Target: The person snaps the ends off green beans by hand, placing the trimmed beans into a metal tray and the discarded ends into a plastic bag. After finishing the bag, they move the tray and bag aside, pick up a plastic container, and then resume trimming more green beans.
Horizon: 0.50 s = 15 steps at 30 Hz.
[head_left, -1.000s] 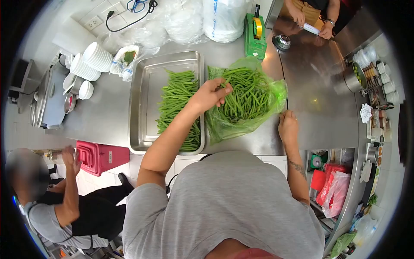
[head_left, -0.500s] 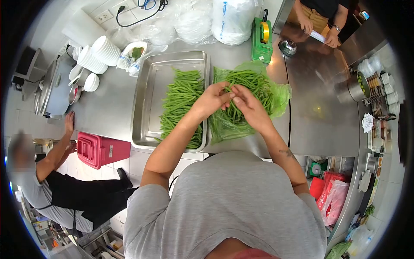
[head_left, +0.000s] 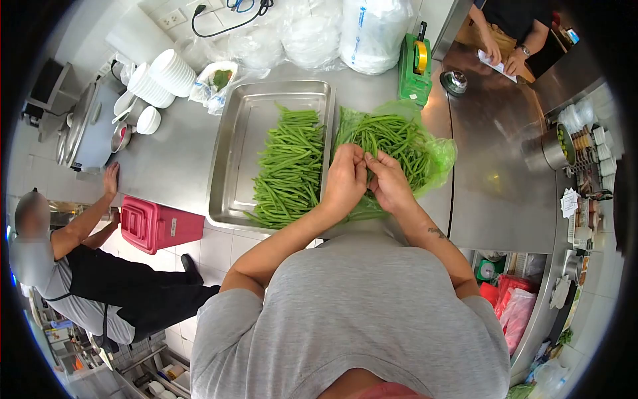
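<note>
Both hands meet over the near side of a green plastic bag (head_left: 441, 151) that lies open under a heap of green beans (head_left: 392, 130). My left hand (head_left: 345, 179) has its fingers closed in a pinch, touching the other hand's fingertips. My right hand (head_left: 388, 182) is pinched too. What sits between the fingertips is too small to make out. Left of the bag is a steel tray (head_left: 240, 120), its right part covered by a layer of green beans (head_left: 292, 166) lying mostly crosswise.
Behind stand a green tape dispenser (head_left: 415, 70), plastic-wrapped stacks (head_left: 375, 33) and white bowls (head_left: 171, 72). A silver bell (head_left: 454, 82) is at the back right. One person (head_left: 86, 266) stands left by a red bin (head_left: 159, 225); another person's hands (head_left: 505, 58) hold paper.
The view has shifted slightly. My hands have moved nearer to me, toward the bag's near edge, and my left hand has turned more upright. The far person's paper has tilted.
</note>
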### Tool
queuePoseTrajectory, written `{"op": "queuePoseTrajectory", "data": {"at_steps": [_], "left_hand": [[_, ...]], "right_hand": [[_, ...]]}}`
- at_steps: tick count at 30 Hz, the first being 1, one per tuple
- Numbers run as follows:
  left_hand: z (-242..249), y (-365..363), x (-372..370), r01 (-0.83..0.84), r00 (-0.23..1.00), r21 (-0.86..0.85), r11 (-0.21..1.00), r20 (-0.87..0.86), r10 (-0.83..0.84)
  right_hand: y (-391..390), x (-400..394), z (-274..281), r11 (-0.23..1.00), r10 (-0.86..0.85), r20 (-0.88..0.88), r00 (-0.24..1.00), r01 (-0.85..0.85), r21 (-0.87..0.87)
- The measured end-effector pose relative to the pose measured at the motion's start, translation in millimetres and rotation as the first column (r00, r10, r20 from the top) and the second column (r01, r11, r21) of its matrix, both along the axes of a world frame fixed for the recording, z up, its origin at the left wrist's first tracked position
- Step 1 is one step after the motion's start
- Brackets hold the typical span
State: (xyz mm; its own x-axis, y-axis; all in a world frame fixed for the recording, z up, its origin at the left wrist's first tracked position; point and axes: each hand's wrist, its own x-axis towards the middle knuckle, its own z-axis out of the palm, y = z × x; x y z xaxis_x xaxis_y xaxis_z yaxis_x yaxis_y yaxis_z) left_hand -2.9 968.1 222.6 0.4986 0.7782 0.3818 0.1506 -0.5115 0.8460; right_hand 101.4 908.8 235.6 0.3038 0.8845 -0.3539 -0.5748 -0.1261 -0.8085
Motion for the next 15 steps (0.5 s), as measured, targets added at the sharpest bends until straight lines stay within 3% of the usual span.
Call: {"op": "queuePoseTrajectory", "data": {"at_steps": [3, 6, 8, 10, 13, 15], "left_hand": [[10, 12, -8, 0.132, 0.979, 0.1, 0.986, -0.167, -0.114], [40, 32, -9, 0.088, 0.994, 0.103, 0.991, -0.075, -0.08], [42, 45, -8, 0.211, 0.974, 0.178, 0.961, -0.114, -0.193], [39, 58, -6, 0.335, 0.937, 0.279, 0.9, -0.196, -0.288], [37, 60, -6, 0.413, 0.894, 0.484, 0.771, -0.378, -0.242], [28, 48, 0, 0.375, 0.903, 0.55, 0.747, -0.4, -0.159]], "right_hand": [[-2, 4, 6, 0.999, 0.034, 0.075, 0.997, -0.035, 0.01], [-8, 19, 6, 0.989, 0.148, 0.09, 0.985, -0.15, 0.012], [-12, 26, 8, 0.974, 0.228, 0.078, 0.971, -0.227, -0.015], [-13, 31, 13, 0.956, 0.289, 0.089, 0.953, -0.283, -0.075], [-14, 36, 15, 0.933, 0.333, 0.187, 0.924, -0.294, -0.209], [-16, 28, 8, 0.962, 0.271, 0.517, 0.812, -0.214, -0.167]]}}
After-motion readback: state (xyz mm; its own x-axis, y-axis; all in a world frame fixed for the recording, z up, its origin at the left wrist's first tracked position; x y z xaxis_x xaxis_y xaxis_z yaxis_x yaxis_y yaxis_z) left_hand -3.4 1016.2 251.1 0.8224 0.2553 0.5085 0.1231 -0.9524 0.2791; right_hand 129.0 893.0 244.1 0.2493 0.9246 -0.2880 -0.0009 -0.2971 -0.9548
